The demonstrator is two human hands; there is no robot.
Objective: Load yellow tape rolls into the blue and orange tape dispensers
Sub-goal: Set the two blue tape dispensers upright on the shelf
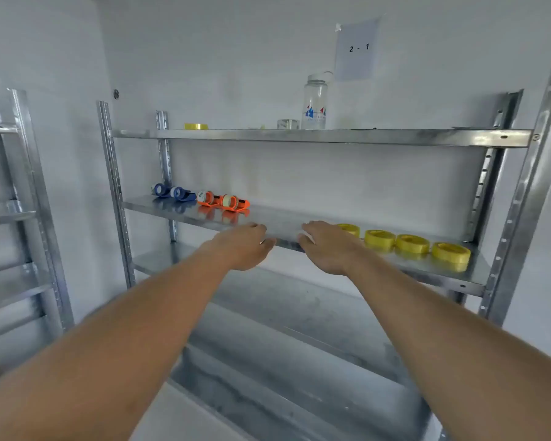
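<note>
Two blue tape dispensers [174, 193] and two orange tape dispensers [224, 202] stand in a row at the left of the middle metal shelf [452, 275]. Several yellow tape rolls [412, 244] lie flat in a line at the shelf's right. Both arms reach toward the shelf's front edge between the two groups. My left hand [244, 248] hovers with relaxed fingers and holds nothing. My right hand [326, 246] is beside it, fingers loose, just left of the nearest yellow roll [350, 229], whose left part it hides.
The top shelf [299, 136] carries another yellow roll [196, 126], a clear water bottle [314, 103] and a small clear roll [288, 124]. A paper sign reading 2 - 1 [358, 49] hangs on the wall. A second metal rack [16, 218] stands to the left. Lower shelves lie below.
</note>
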